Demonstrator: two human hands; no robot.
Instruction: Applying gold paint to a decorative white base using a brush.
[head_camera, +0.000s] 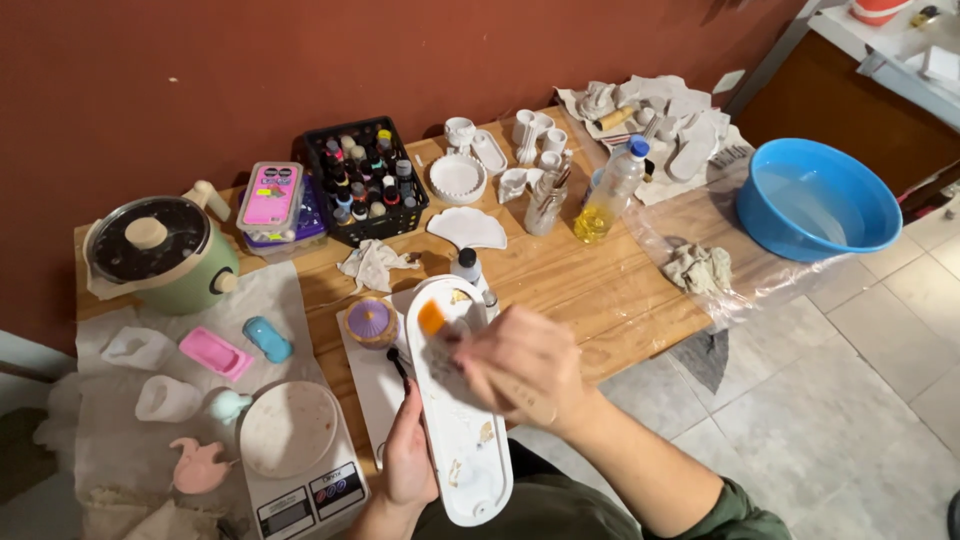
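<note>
I see my left hand (408, 462) in a closed grip on the long white tray (458, 400), held above the tabletop (560, 280) edge. My right hand (520, 365), blurred, pinches something at twelve o'clock on it; a slip might drop the tray.

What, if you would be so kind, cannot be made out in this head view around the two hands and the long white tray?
- Right hand: motion-blurred; what it holds cannot be told.
- Left hand: its fingers are hidden behind the long white tray.
- Orange dab on the tray: too blurred to identify.
- Bottles in the black crate: too small to read.
</note>
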